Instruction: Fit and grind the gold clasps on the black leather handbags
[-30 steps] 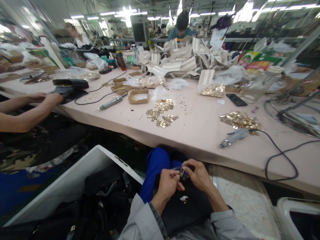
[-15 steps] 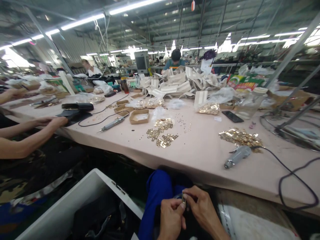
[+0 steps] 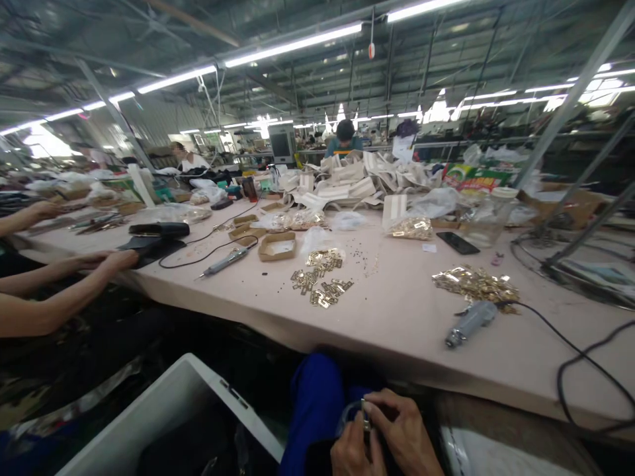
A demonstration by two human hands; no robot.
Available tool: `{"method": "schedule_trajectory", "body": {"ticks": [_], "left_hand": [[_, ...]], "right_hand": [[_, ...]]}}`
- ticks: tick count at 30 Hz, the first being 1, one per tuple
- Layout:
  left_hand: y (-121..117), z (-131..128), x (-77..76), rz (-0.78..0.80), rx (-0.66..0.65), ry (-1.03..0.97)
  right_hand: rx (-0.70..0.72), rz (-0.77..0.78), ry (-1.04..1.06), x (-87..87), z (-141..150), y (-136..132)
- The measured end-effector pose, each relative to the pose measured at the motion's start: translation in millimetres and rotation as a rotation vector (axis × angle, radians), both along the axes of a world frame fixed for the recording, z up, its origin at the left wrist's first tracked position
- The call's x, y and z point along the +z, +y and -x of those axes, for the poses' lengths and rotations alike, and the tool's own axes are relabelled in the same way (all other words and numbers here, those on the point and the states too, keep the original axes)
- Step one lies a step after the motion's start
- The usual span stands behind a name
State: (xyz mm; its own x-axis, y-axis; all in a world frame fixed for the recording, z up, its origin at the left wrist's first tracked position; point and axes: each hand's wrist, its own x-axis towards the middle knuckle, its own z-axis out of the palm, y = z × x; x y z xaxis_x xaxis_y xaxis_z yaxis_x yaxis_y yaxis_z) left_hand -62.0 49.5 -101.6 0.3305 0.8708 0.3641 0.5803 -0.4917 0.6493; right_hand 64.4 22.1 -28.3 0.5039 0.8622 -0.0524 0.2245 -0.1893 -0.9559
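Below the near edge of the pink-covered surface (image 3: 397, 311), over the wearer's lap, a small metal piece (image 3: 366, 416) sits between the two hands. The right hand (image 3: 404, 430) has a narrow grip on it, thumb and forefinger pinching its upper end, and the left hand (image 3: 353, 451) has its fingertips closed at the lower part; its finer shape is too small and covered to tell. A blue trouser leg (image 3: 317, 403) lies just left of the hands, and farther left stands a white crate (image 3: 163, 403) with dark things inside, below that same near edge. On the surface, a grey electric screwdriver (image 3: 469, 324) rests toward the right part of the near edge, its cord running off right, with a heap of gold-coloured metal parts (image 3: 471, 283) just behind it. Nearer the middle of that edge, rectangular gold plates (image 3: 325, 291) are spread, with a small cardboard box (image 3: 276, 256) behind them to the left and a second screwdriver (image 3: 225, 262) beside it. A black phone (image 3: 457, 242) lies back from the right-hand heap. Toward the far edge rises a pile of pale strap pieces (image 3: 352, 182). At the left part of the near edge, a co-worker's hands (image 3: 119, 259) touch a black leather-like piece (image 3: 151, 250).
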Motion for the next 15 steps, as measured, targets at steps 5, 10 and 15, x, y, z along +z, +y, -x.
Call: {"method": "schedule_trajectory", "body": {"ticks": [5, 10, 15], "left_hand": [[-5.0, -6.2, 22.9, -0.171, -0.007, 0.069], [-8.4, -7.4, 53.5, -0.175, -0.065, 0.114], [-11.7, -11.5, 54.4, -0.242, -0.052, 0.207]], "right_hand": [[0.014, -0.076, -0.114, 6.7, 1.6, -4.3], [0.052, -0.166, -0.218, 5.9, 1.3, -7.8], [0.055, -0.204, -0.218, 0.7, 0.0, -9.6]]}}
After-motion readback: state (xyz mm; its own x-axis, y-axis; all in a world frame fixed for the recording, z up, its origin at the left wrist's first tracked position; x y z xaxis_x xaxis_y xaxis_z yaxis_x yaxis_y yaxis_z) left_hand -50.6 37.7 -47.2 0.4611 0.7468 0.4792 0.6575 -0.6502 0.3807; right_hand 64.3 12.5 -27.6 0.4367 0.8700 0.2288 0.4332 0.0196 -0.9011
